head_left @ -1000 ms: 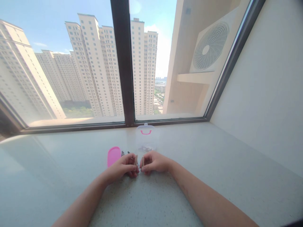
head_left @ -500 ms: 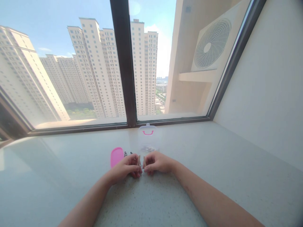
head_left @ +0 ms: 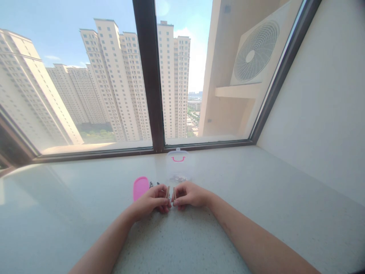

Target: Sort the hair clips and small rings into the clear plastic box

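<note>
Hardly anything has moved since half a second ago: the left hand (head_left: 158, 198) pinches one thin brown strip (head_left: 167, 192), the right hand (head_left: 186, 194) another strip (head_left: 175, 195) (a narrow gap between them), before a clear box (head_left: 178, 166) on the windowsill (head_left: 176, 243).

L hand (head_left: 156, 199) & R hand (head_left: 189, 195) ea. pinch a thin tan piece (head_left: 167, 192) (small gap btwn), pink oblong item (head_left: 140, 187) behind L hand, clear box (head_left: 178, 169) w/ pink handle (head_left: 178, 161) nr window frame (head_left: 158, 146).
</note>
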Motion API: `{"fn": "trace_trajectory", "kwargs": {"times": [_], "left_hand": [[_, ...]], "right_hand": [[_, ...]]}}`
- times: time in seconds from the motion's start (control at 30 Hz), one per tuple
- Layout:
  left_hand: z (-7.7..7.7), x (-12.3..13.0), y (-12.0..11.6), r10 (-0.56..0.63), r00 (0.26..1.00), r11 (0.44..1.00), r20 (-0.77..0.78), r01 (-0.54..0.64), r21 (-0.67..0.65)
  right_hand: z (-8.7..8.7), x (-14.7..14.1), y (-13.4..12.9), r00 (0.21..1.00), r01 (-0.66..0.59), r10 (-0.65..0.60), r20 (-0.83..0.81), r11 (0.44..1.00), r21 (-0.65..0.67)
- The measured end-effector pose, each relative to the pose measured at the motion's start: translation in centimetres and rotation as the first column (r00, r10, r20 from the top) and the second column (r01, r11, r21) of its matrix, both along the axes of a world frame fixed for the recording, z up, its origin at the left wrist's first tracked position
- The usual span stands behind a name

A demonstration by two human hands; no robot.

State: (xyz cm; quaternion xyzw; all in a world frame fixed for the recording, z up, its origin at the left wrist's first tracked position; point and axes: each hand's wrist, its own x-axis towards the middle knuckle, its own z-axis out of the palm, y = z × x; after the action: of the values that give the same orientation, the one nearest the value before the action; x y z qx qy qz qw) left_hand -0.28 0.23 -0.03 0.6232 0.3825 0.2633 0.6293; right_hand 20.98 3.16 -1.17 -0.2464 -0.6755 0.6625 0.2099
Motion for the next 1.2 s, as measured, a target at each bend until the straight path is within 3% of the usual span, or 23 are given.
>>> {"fn": "trace_trajectory", "kwargs": {"times": [0.77, 1.2], "left_hand": [[0.36, 0.13, -0.13, 0.003, 1.000, 1.000, -0.009, -0.003, -0.019], [0.24, 0.06, -0.07, -0.004, 1.000, 1.000, -0.011, 0.004, -0.009]], "right_hand": [[-0.64, 0.14, 0.20, 0.999, 0.021, -0.020, 0.030, 1.000, -0.017], [-0.13, 0.07, -0.02, 0.999, 0.023, -0.023, 0.034, 1.000, -0.013]]}}
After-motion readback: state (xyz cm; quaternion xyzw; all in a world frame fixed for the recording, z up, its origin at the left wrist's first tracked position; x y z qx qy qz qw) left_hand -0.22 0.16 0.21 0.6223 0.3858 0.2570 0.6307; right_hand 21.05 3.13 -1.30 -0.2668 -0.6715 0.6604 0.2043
